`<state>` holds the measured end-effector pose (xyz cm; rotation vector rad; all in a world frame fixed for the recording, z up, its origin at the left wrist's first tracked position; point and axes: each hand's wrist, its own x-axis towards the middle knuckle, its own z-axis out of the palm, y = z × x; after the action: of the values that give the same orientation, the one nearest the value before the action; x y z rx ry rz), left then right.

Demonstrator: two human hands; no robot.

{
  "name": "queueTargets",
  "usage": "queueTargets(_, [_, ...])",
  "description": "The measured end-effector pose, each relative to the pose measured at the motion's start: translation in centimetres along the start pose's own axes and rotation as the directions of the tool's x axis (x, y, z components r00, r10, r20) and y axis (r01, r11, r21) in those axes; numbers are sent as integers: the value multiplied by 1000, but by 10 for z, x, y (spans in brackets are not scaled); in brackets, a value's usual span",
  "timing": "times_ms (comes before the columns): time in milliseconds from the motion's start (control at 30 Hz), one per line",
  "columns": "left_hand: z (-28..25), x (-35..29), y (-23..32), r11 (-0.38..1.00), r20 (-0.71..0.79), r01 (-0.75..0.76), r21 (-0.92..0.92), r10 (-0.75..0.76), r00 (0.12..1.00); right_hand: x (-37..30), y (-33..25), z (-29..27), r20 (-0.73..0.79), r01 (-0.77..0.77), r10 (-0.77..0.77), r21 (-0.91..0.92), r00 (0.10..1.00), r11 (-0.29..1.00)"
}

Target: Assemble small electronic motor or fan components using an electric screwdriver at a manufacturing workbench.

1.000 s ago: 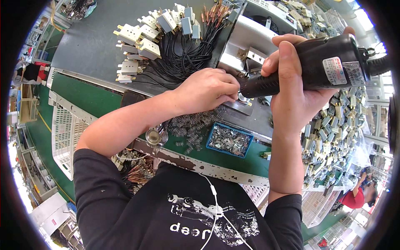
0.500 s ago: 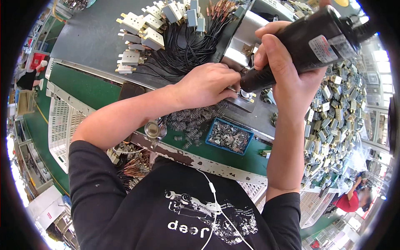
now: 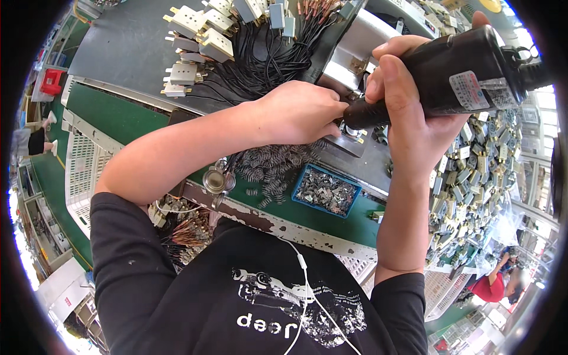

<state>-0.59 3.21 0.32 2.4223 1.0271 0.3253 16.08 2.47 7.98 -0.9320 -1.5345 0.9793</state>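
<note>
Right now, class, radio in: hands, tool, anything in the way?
Right hand gripping black handheld tool. Left hand at its nose, grip unclear. Tool partly hides metal fixture.

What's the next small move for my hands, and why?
Perhaps steady the left hand and nudge the black handheld tool slightly toward the metal plate: the right hand grips the tool, its nose sits right by the left hand, and any contact there is hidden.

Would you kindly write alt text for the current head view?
The right hand grips a black handheld tool, its nose close beside the curled left hand, whose grasp is hidden. Pale blocks and black cables lie beyond; loose springs and a blue tray of small metal parts lie nearer.
</note>
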Motion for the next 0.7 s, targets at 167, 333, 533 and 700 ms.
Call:
queueTargets(167, [13,2,-6,1000,-85,-8,-6,7,996,8,7,10,59,340,-356,188,933,922])
queueTargets(333, [11,-8,-4,958,-120,-141,252,175,977,2,-17,2,-159,243,-214,189,964,951])
queueTargets(533, [5,0,3,927,-206,-342,157,369,906,20,-27,-58,-255,334,-362,-147,897,931])
queueTargets(700, [3,-11,3,949,-132,-304,85,313,941,34,4,-99,-398,194,-348,-379,849,905])
